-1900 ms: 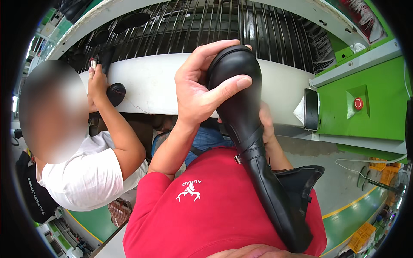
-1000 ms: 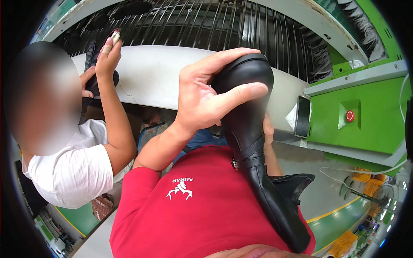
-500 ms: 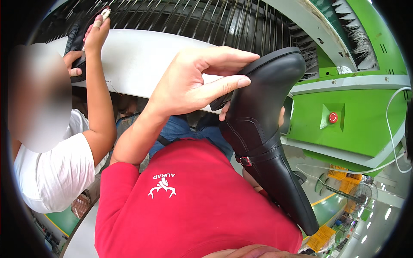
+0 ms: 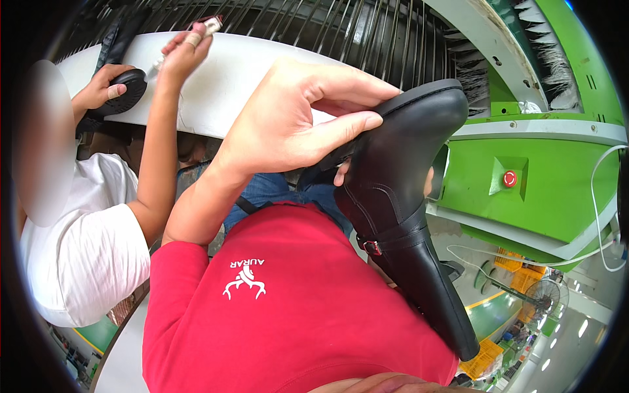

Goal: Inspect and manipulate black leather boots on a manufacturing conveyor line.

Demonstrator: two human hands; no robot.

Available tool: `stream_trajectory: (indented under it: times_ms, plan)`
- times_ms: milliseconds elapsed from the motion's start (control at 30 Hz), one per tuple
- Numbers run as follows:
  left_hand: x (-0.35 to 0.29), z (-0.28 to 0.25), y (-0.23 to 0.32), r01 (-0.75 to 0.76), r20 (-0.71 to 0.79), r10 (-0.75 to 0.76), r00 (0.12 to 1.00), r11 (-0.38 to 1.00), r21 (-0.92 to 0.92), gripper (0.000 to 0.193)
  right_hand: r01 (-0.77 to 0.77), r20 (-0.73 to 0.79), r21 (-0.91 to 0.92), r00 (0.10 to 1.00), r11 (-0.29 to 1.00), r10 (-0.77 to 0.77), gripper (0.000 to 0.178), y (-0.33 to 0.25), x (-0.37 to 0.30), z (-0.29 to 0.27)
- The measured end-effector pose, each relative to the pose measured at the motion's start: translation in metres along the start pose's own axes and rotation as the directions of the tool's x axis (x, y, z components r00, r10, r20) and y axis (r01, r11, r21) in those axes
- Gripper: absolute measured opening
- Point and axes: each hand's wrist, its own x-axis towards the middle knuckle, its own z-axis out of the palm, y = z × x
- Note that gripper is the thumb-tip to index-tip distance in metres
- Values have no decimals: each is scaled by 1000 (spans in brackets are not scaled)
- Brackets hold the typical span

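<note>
A black ankle-strap boot (image 4: 409,154) with a small silver buckle is tilted in front of my chest, toe up and shaft toward the lower right. My left hand (image 4: 298,121) grips the edge of its sole near the toe, thumb on one side and fingers on the other. Behind the boot is my right hand (image 4: 342,173), mostly hidden; fingertips show on both sides of the boot's middle, wrapped round it from below.
A white ledge (image 4: 216,72) runs before a rack of metal rods (image 4: 354,39). To the left, a co-worker (image 4: 85,229) holds a dark-soled shoe (image 4: 128,92) and a small whitish tool (image 4: 211,26). A green machine (image 4: 544,190) with a red button (image 4: 510,178) stands right.
The co-worker's tool hand has moved right, away from their shoe, whose sole now shows. My hands and the boot have hardly shifted.
</note>
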Motion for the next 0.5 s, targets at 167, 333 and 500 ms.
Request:
stream_trajectory:
  times_ms: [167, 333, 500]
  plan:
    - [-4, 7, -3, -97, -15, 97, 995, 995, 21, 47, -21, 125, 69, 992, 997, 12, 92, 4, 5, -11]
    - [-9, 22, -8, -106, -42, 105, 994, 993, -42, 36, -27, 88, -44, 996, 999, 31, 105, 3, 5, -23]
    - [-13, 25, 1, -42, -53, 48, 997, 992, 118, 51, 29, 208, 56, 977, 998, -40, 105, 5, 1, -24]
